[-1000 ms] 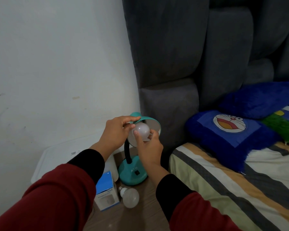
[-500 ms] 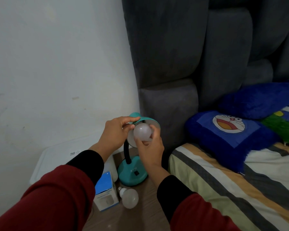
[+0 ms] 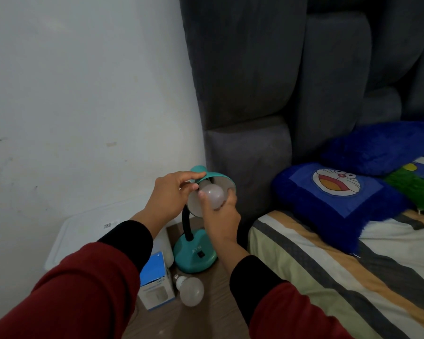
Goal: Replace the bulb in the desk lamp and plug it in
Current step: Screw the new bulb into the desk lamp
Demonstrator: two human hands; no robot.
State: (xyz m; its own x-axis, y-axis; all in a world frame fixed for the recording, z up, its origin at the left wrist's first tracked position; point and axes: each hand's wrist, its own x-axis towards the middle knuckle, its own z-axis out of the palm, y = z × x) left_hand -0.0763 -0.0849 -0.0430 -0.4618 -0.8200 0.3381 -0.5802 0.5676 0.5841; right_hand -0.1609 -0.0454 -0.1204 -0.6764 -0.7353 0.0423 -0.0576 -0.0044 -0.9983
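The teal desk lamp [image 3: 196, 250] stands on the wooden table [image 3: 206, 319], and everything here is placed from it. The left hand [image 3: 168, 200] pinches the rim of the lamp's shade [image 3: 216, 178], steadying it. The right hand [image 3: 222, 216] has its grip curled around the bulb [image 3: 213, 195], whose base sits inside the shade; the socket itself is hidden.

This looks like the threading step. To do it well, keep the bulb in line with the socket, turn with light finger pressure, and let the left hand resist the twist so the flexible neck does not bend. Stop when it seats snugly.

A second bulb [image 3: 191, 291] lies in front of the lamp's base, beside a blue box [image 3: 156, 282]. No plug or cord is visible.
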